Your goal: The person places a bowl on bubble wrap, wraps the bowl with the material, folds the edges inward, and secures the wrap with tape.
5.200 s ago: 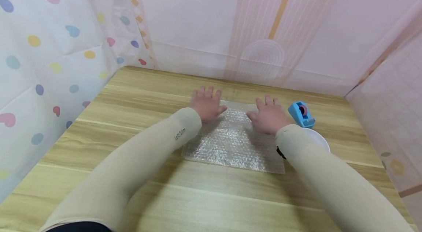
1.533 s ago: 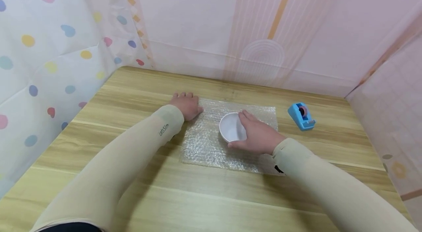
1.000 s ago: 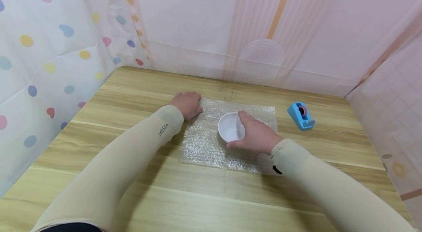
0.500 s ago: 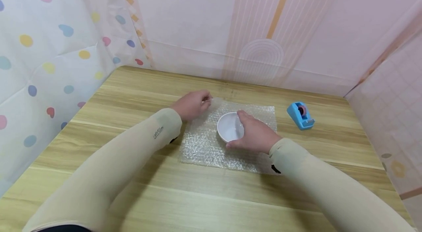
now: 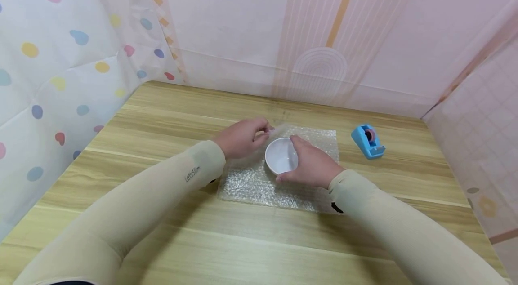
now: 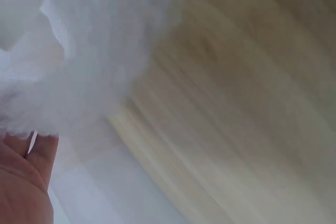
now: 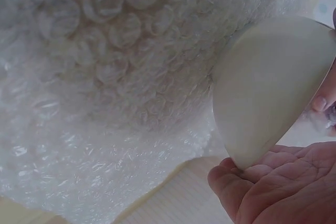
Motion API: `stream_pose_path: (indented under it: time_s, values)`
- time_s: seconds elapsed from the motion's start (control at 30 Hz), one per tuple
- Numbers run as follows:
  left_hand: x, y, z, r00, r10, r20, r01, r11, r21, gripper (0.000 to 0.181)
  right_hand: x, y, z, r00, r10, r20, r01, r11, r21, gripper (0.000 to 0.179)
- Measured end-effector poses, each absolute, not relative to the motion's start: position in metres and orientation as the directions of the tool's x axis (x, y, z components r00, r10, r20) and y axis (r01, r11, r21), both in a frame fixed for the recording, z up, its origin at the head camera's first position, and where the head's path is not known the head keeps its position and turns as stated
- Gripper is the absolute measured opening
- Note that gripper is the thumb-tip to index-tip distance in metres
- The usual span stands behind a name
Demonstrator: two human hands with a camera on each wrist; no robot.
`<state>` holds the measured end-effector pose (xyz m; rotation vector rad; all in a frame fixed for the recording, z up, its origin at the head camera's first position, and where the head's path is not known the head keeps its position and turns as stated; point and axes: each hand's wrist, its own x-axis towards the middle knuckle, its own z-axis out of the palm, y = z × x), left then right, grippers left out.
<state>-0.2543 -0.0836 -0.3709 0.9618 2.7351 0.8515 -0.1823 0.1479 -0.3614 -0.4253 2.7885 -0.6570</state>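
Note:
A white bowl (image 5: 280, 156) stands on a sheet of bubble wrap (image 5: 259, 188) in the head view. My right hand (image 5: 313, 163) grips the bowl's right side, its thumb and fingers spread round the wall. In the right wrist view the bowl (image 7: 273, 77) shows from its outer side, with the bubble wrap (image 7: 105, 93) beneath it. My left hand (image 5: 244, 136) pinches the far left corner of the bubble wrap and lifts it toward the bowl. The left wrist view shows the raised bubble wrap (image 6: 105, 51), blurred, above the fingers of my left hand (image 6: 26, 177).
A blue tape dispenser (image 5: 368, 142) with a pink roll stands on the wooden table (image 5: 243, 240), right of the bubble wrap. Patterned cloth (image 5: 226, 20) hangs behind the table and along both sides.
The right hand brought the white bowl from beside the tape dispenser onto the bubble wrap. My left hand went from lying flat to pinching the corner and drawing it rightward, toward the bowl.

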Motion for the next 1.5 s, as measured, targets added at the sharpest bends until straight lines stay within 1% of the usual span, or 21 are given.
stream_pose_path:
  time_s: [0.1, 0.3, 0.57, 0.73, 0.9, 1.17, 1.27, 1.5]
  values:
    - [-0.247, -0.081, -0.369, -0.772, 0.631, 0.073, 0.572, 0.641, 0.512, 0.015, -0.183, 0.148, -0.362, -0.928, -0.332, -0.17, -0.218, 0.853, -0.475, 0.121]
    - [-0.235, -0.072, -0.37, -0.713, 0.695, 0.096, 0.664, 0.625, 0.411, 0.015, -0.182, 0.148, -0.361, -0.932, -0.305, -0.195, -0.18, 0.857, -0.482, 0.131]
    - [-0.23, -0.062, -0.373, -0.633, 0.762, 0.137, 0.763, 0.584, 0.276, 0.008, -0.18, 0.161, -0.363, -0.918, -0.343, -0.197, -0.195, 0.826, -0.529, 0.135]
    - [-0.225, -0.057, -0.368, -0.609, 0.781, 0.138, 0.791, 0.585, 0.18, 0.007, -0.179, 0.171, -0.363, -0.918, -0.324, -0.227, -0.179, 0.852, -0.493, 0.132]
    - [-0.219, -0.05, -0.368, -0.6, 0.79, 0.124, 0.8, 0.593, 0.094, 0.004, -0.177, 0.172, -0.364, -0.921, -0.317, -0.226, -0.172, 0.852, -0.495, 0.129]
    - [-0.212, -0.043, -0.374, -0.606, 0.792, 0.075, 0.794, 0.597, 0.115, 0.005, -0.177, 0.17, -0.364, -0.921, -0.321, -0.221, -0.172, 0.844, -0.509, 0.127]
    - [-0.212, -0.043, -0.376, -0.604, 0.795, 0.061, 0.795, 0.595, 0.12, 0.009, -0.177, 0.17, -0.364, -0.921, -0.319, -0.225, -0.169, 0.846, -0.505, 0.127]
    - [-0.215, -0.047, -0.378, -0.562, 0.827, -0.003, 0.82, 0.557, 0.136, 0.035, -0.176, 0.169, -0.363, -0.924, -0.319, -0.211, -0.182, 0.852, -0.491, 0.128]
